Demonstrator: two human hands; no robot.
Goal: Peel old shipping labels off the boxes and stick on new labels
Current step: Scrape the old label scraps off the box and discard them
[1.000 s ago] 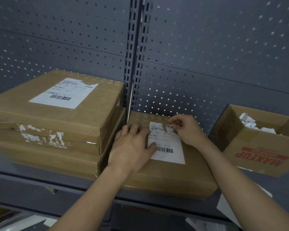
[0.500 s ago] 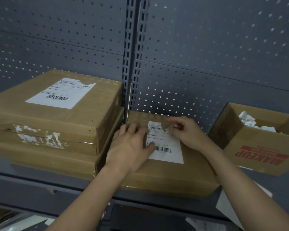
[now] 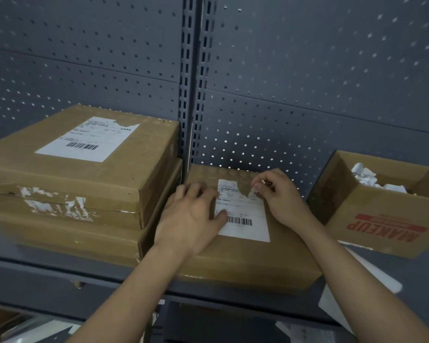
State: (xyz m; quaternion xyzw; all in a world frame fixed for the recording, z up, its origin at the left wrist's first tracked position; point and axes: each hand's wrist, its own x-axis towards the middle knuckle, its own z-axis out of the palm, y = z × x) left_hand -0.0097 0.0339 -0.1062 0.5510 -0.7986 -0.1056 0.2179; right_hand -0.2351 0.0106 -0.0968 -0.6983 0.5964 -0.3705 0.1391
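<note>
Cardboard made up every container on the shelf [image 3: 35,266]. At the right stood an open box [image 3: 382,219] with red print reading upside down on its front, and crumpled white paper [image 3: 364,173] lay inside it. In the middle lay a closed flat box [image 3: 245,263], its contents hidden, with the white barcode label [image 3: 243,219] stuck on its lid.

The left hand [image 3: 191,219] lay flat on that lid, fingers spread and straight, with the thumb tip resting on the label's left edge beside the barcode. The right hand [image 3: 280,194] was curled at the label's upper right corner, thumb and forefinger pinched together on a lifted, torn flap, while the rest of the label lay flat on the lid.

To the left, touching the flat box, sat a stack [image 3: 84,219] of two closed boxes. The upper one carried a second label [image 3: 89,139], torn at its far right corner, and scraps of white tape marked its front. A grey pegboard [image 3: 307,70] with a slotted post [image 3: 192,70] closed off the back. A white sheet [image 3: 372,273] jutted from under the open box over the shelf edge.
</note>
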